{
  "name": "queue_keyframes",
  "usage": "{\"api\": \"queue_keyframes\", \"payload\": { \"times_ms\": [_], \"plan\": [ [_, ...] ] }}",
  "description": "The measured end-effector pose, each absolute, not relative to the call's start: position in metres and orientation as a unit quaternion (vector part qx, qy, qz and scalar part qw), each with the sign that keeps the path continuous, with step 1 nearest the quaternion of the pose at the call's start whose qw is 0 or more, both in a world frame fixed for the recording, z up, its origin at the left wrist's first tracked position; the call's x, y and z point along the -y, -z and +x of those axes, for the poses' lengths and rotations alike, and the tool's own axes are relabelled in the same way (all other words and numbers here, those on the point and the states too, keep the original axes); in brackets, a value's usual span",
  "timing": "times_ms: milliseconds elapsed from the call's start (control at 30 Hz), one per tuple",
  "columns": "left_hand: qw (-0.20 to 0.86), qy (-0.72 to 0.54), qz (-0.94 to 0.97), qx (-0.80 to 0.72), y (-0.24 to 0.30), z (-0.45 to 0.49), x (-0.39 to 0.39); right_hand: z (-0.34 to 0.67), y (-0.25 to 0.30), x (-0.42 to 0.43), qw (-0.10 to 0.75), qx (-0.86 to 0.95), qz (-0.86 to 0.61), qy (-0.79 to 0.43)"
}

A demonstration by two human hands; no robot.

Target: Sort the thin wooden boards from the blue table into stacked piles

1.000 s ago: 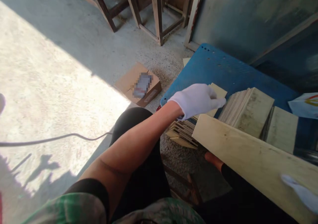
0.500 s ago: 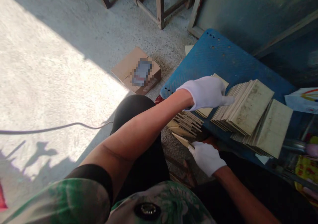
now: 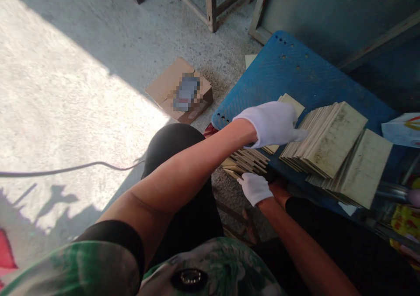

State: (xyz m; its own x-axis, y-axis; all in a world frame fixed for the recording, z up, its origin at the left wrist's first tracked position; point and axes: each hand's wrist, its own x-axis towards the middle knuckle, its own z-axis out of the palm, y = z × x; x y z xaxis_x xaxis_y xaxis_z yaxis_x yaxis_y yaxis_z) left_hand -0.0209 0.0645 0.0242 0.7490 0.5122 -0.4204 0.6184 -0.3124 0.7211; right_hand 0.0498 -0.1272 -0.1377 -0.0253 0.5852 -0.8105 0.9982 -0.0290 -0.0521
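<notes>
Head view shows two white-gloved hands beside a blue surface. The right hand has its fingers closed on the near end of a thin board, whose long axis appears to run outward from the fingertips, roughly in line with the forearm. Just beyond those fingers, toward the left wrist, lies a low pile with its board edges showing; the right hand's fingertips are nearest it. The left hand is over a small set of cream boards, one digit pointing at the tall stack just to its right. I cannot tell whether it grips anything.
</notes>
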Motion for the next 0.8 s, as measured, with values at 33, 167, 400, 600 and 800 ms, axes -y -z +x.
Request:
{"api": "queue_keyframes", "payload": {
  "times_ms": [33,167,400,600,800],
  "plan": [
    [0.472,0.06,0.806,-0.354,-0.024,-0.021,-0.064,0.051,0.137,0.129,0.293,-0.635,0.638,0.323],
    [0.464,0.069,0.803,-0.367,-0.024,-0.019,-0.064,0.062,0.127,0.133,0.252,-0.653,0.651,0.293],
    [0.421,0.076,0.841,-0.331,-0.023,-0.021,-0.072,0.115,0.109,0.098,0.117,-0.492,0.817,0.277],
    [0.393,0.1,0.841,-0.359,0.011,-0.001,-0.068,0.156,0.13,0.073,0.095,-0.486,0.821,0.286],
    [0.357,0.215,0.831,-0.369,0.087,0.03,-0.054,0.162,0.165,0.061,0.0,-0.391,0.861,0.325]
  ]
}}
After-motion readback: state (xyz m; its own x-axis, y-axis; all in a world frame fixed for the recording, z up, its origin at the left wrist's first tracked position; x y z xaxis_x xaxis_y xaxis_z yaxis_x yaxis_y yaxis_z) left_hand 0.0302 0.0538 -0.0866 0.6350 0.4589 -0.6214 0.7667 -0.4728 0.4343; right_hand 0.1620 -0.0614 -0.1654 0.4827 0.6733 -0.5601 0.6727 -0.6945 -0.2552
